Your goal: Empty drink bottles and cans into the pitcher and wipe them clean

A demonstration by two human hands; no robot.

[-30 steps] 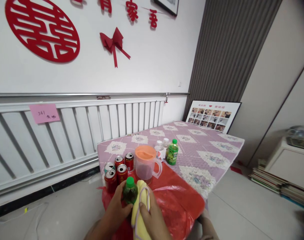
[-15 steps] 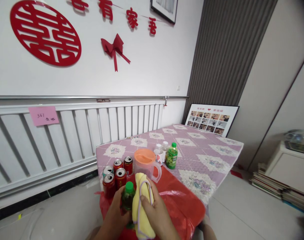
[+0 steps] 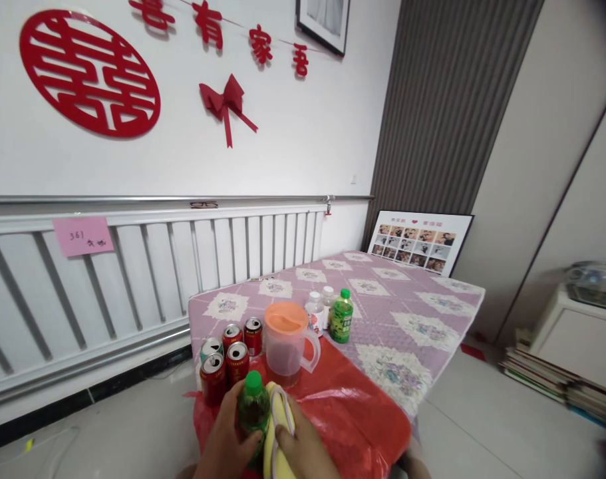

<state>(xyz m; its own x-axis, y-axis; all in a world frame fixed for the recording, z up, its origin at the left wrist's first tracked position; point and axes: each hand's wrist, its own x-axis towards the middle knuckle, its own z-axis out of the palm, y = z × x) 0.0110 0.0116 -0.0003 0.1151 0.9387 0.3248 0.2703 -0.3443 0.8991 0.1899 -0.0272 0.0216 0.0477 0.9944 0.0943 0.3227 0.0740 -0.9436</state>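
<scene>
My left hand is wrapped round a green-capped plastic bottle, held upright close to me. In my right hand is a folded yellow cloth with a pale purple edge, pressed against the bottle's right side. Just beyond stands a clear plastic pitcher with an orange lid. Left of it are several opened drink cans, mostly red. Both hands are over a red plastic sheet; the lower ends of bottle and cloth are partly hidden by my hands and the frame edge.
Behind the pitcher, two white-capped bottles and a green-labelled bottle stand on the purple patterned tablecloth. A white radiator runs along the wall at left. A photo board leans at the far end.
The cloth has moved down and now sits lower along the bottle's side, with my right hand lower too. More of the bottle shows. The view has tilted slightly upward.
</scene>
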